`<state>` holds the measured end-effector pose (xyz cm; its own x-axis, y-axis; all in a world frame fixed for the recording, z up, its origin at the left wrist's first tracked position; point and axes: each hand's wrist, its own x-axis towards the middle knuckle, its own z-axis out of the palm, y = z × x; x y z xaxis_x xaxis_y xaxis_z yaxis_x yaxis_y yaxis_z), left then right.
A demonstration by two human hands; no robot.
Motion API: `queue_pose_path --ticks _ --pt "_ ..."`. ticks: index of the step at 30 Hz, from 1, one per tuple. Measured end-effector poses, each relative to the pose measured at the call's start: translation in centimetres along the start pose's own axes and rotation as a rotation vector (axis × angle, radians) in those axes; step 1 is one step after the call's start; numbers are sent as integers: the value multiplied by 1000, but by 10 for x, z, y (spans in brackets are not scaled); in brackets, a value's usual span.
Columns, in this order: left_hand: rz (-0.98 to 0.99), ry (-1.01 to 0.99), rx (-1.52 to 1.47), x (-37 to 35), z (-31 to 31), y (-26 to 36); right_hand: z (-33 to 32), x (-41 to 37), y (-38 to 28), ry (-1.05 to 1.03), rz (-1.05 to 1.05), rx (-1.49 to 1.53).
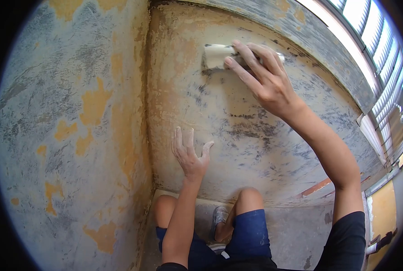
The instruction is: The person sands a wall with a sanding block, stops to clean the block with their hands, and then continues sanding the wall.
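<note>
My right hand [262,72] grips a putty knife [218,55] against the upper part of the patchy wall [219,99]. The broad, pale-coated blade points left, and a bit of the handle end shows beyond my fingers on the right. Index and middle fingers stretch toward the blade; the thumb is partly out of sight. Lower down, my left hand [191,153] is at the same wall with fingers apart and nothing in it. Whitish dust covers its fingers. Dark smears and beige filler mark the wall between the two hands.
A side wall [75,113] with yellow bare patches meets the worked wall at a corner on the left. A grey ledge [346,81] runs along the top right, beside a louvred window [386,58]. My knees are close to the wall, above a grey concrete floor [296,230].
</note>
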<state>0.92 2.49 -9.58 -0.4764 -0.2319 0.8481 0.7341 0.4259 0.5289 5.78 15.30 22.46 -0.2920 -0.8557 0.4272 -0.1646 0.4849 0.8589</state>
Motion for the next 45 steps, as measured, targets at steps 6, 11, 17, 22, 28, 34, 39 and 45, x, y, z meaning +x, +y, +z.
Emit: queue_pose_path --ticks 6,11,17,22,28,34,39,45 --pt "7 -85 -64 4 0 -6 -11 -22 -4 -77 -39 -9" --pt "14 -126 -79 4 3 -8 28 59 -3 8 10 -4" --pt "0 -150 -79 7 -2 -6 -1 -9 -4 -30 4 -117" --pt "23 -124 -86 7 0 -7 6 24 4 -30 16 -86" --pt "15 -128 -84 4 1 -7 30 53 5 79 -6 -213" --pt "-2 -134 -75 3 0 -3 2 11 9 8 34 -281" --pt "18 -105 -82 5 5 -8 47 97 -1 71 -15 -320" --pt "17 -129 -64 4 3 -10 -2 13 9 11 -9 -360"
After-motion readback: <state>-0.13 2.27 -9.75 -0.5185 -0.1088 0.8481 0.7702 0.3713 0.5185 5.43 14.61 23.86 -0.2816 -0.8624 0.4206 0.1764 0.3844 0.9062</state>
